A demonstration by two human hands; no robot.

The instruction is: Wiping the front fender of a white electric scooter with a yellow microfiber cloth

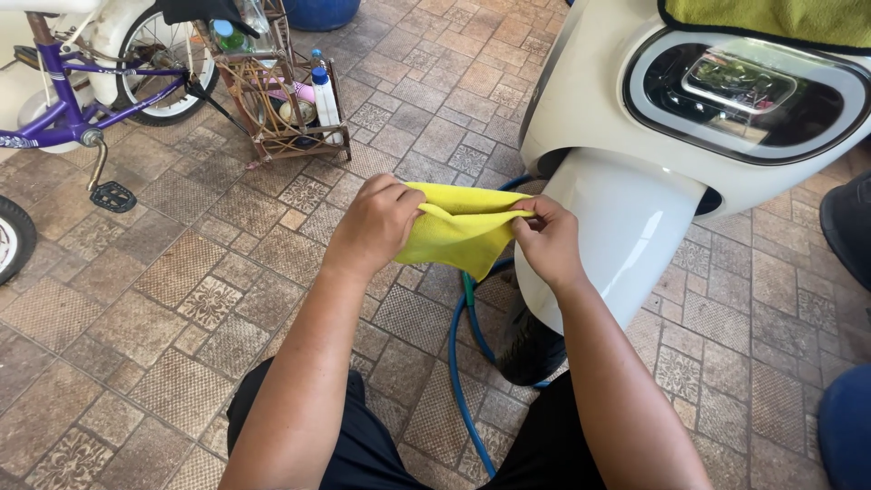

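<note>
A yellow cloth (pixel 458 231) is stretched between both my hands in front of me. My left hand (pixel 376 222) grips its left edge and my right hand (pixel 547 238) pinches its right edge. Just behind the cloth stands a white scooter (pixel 617 109) with its front mudguard (pixel 617 227) and a dark headlight (pixel 744 91). Under the mudguard the black front tyre (pixel 526 345) touches the paving.
A blue hose (pixel 463 363) curls on the patterned tile floor around the tyre. A purple bicycle (pixel 63 109) stands at the far left beside a rattan rack (pixel 281 100) with bottles. A yellow-green towel (pixel 771 18) lies on top of the scooter.
</note>
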